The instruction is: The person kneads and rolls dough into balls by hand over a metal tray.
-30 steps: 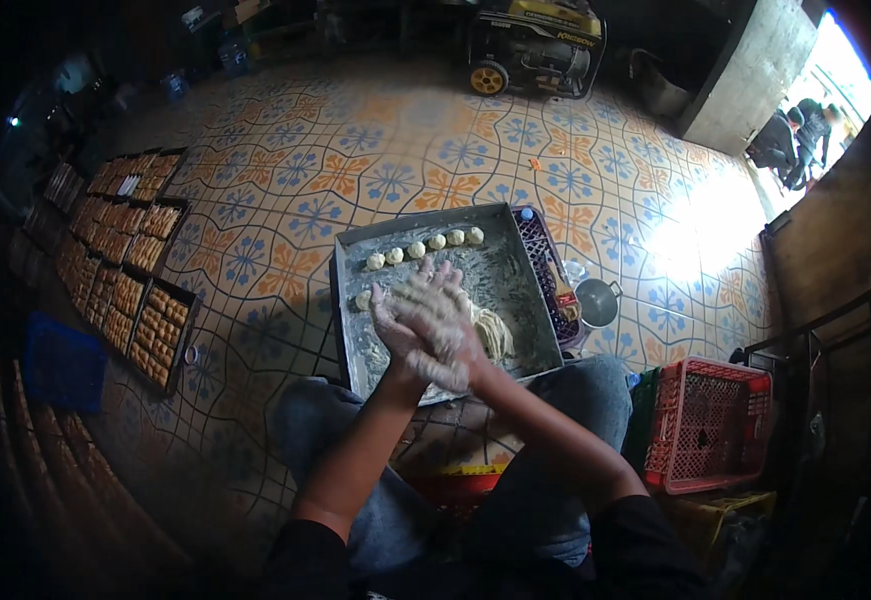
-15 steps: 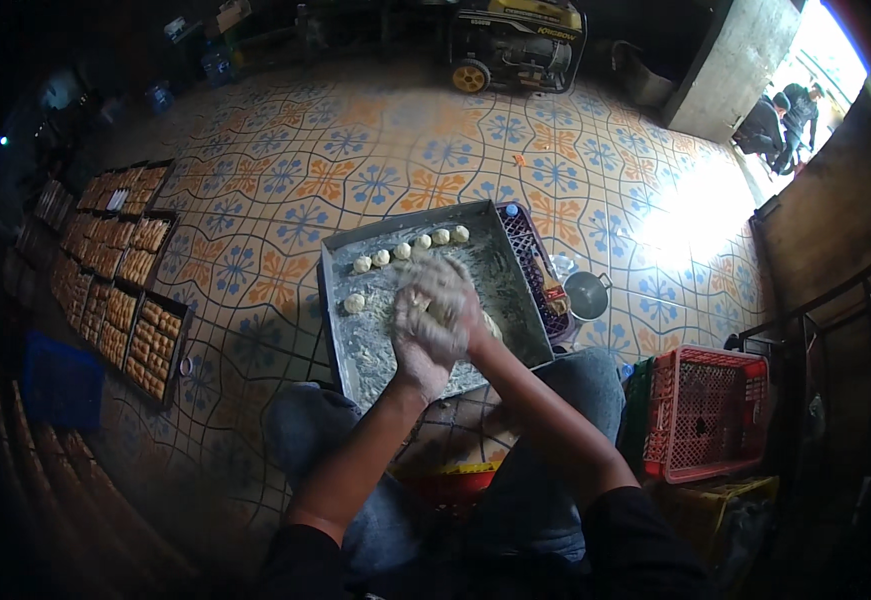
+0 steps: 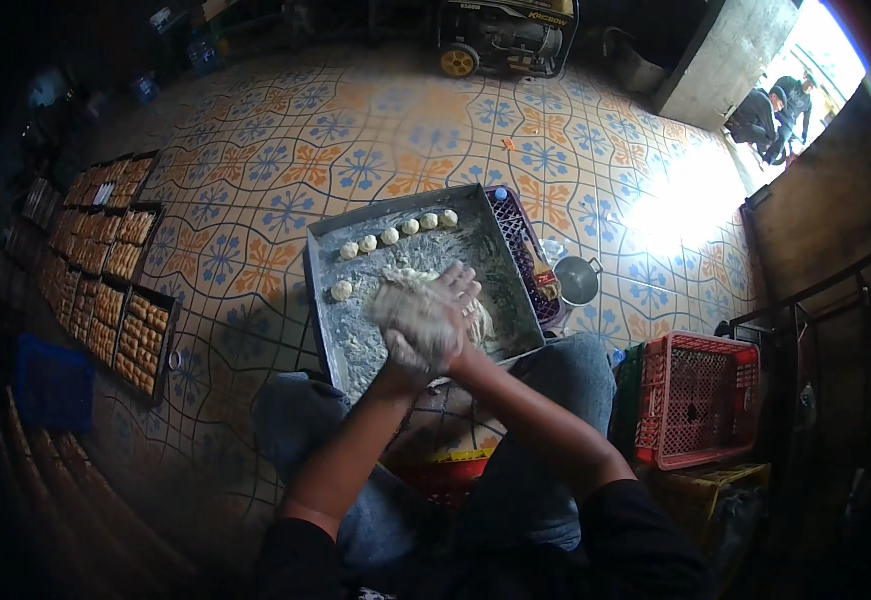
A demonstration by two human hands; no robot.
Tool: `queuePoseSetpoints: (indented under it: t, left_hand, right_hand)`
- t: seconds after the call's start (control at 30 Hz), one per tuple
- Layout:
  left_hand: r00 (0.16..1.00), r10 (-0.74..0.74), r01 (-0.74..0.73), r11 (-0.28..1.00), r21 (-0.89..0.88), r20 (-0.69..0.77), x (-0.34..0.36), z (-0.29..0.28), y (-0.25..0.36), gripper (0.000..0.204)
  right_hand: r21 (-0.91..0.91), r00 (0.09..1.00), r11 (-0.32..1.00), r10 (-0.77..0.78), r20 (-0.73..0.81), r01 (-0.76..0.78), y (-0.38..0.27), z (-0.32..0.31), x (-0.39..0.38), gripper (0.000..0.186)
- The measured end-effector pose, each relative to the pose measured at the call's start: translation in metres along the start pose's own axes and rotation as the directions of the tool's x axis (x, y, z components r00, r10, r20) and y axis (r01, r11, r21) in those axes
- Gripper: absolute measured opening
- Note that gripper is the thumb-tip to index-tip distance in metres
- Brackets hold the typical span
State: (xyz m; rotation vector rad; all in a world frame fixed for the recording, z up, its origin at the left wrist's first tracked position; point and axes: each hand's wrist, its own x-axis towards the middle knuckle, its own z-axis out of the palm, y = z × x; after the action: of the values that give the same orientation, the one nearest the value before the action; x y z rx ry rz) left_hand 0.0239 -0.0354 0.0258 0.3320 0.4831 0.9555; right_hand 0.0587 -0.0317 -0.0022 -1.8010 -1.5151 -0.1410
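Note:
A square metal tray (image 3: 500,245), dusted with flour, lies in front of my knees. Both my hands meet palm against palm over its middle. My left hand (image 3: 407,318) is floury and smeared by motion, its fingers unclear. Stretched fingers show on my right hand (image 3: 458,290), which lies against the left. Whether dough sits between the palms is hidden. Beneath and beside the hands is a larger lump of pale dough (image 3: 481,326). Several small dough balls (image 3: 389,236) stand in a row along the far side, and a single dough ball (image 3: 341,291) sits nearer on the left.
Right of the tray are a purple crate (image 3: 515,232) with a brush (image 3: 545,278) on it and a metal pot (image 3: 577,282). A red crate (image 3: 700,400) stands farther right. Trays of pastries (image 3: 142,342) cover the left floor; a generator (image 3: 507,40) stands far back. Two people crouch outside the doorway.
My hands have shifted slightly down and left, and my right hand's fingers now show stretched out. The whole view has moved a little. The row of dough balls looks the same.

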Motion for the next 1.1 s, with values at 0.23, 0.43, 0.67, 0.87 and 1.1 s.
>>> queuePoseSetpoints:
  t: [0.23, 0.43, 0.67, 0.87, 1.1]
  left_hand:
    - [0.794, 0.402, -0.512, 0.847, 0.144, 0.456, -0.009, -0.004, 0.016, 0.068]
    - [0.982, 0.159, -0.149, 0.984, -0.096, 0.103, -0.001, -0.026, 0.006, 0.085]
    - [0.989, 0.137, -0.124, 0.968, -0.219, 0.045, -0.012, -0.011, 0.013, 0.098]
    - [0.898, 0.066, 0.017, 0.983, -0.183, 0.435, 0.004, -0.039, 0.023, 0.113]
    - [0.956, 0.286, -0.285, 0.958, -0.018, 0.071, 0.012, -0.05, 0.015, 0.056]
  right_hand:
    - [0.643, 0.82, 0.588, -0.562, -0.111, 0.49, 0.046, -0.029, 0.041, 0.054]
    - [0.559, 0.924, 0.787, -0.372, 0.09, 0.262, 0.031, -0.003, -0.004, 0.065]
    - [0.675, 0.842, 0.628, -0.539, 0.018, 0.388, 0.033, -0.023, 0.043, 0.047]
    - [0.721, 0.864, 0.663, -0.467, 0.19, 0.2, 0.019, -0.043, 0.01, 0.053]
    - [0.455, 0.804, 0.785, -0.555, 0.213, 0.421, 0.018, -0.043, 0.052, 0.087]
